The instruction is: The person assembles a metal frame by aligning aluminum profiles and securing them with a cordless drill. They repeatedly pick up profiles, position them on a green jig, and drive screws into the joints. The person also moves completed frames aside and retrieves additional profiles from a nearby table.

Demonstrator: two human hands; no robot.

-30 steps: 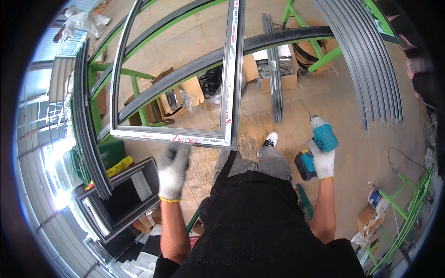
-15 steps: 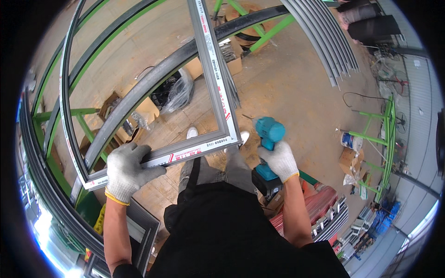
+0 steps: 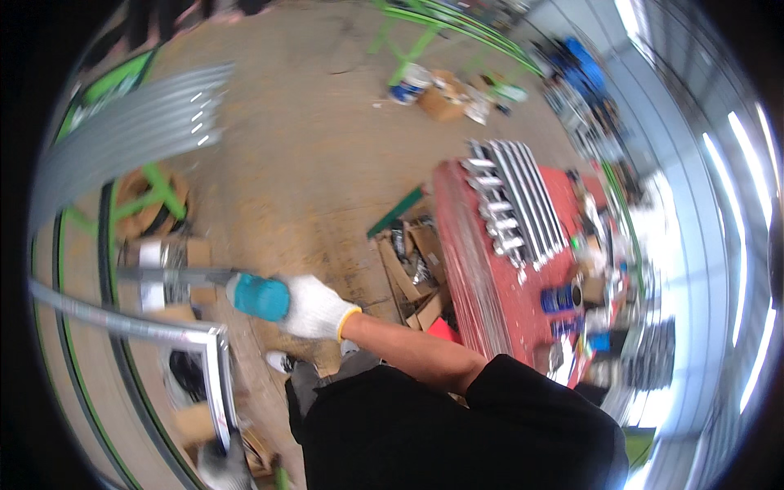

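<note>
My right hand (image 3: 317, 308), in a white glove, is shut on a teal power drill (image 3: 257, 296) that points left toward a silver aluminium frame (image 3: 211, 336). The frame's corner lies just below the drill, one bar running left and one running down. My left hand (image 3: 219, 467), also gloved and blurred, sits at the lower edge and grips the downward bar. My black-clothed body fills the bottom middle, with a shoe (image 3: 279, 361) on the floor below the drill.
A red workbench (image 3: 469, 269) on the right carries grey metal profiles (image 3: 510, 200) and blue cans (image 3: 559, 299). A cardboard box of scraps (image 3: 415, 273) stands beside it. Stacked grey profiles (image 3: 131, 131) on green trestles lie upper left, with more clutter (image 3: 437, 90) at the far floor.
The view has swung right, so the frame now sits at the left. My right hand brought the drill over the frame's corner. My left hand slid to the bar's lower end.
</note>
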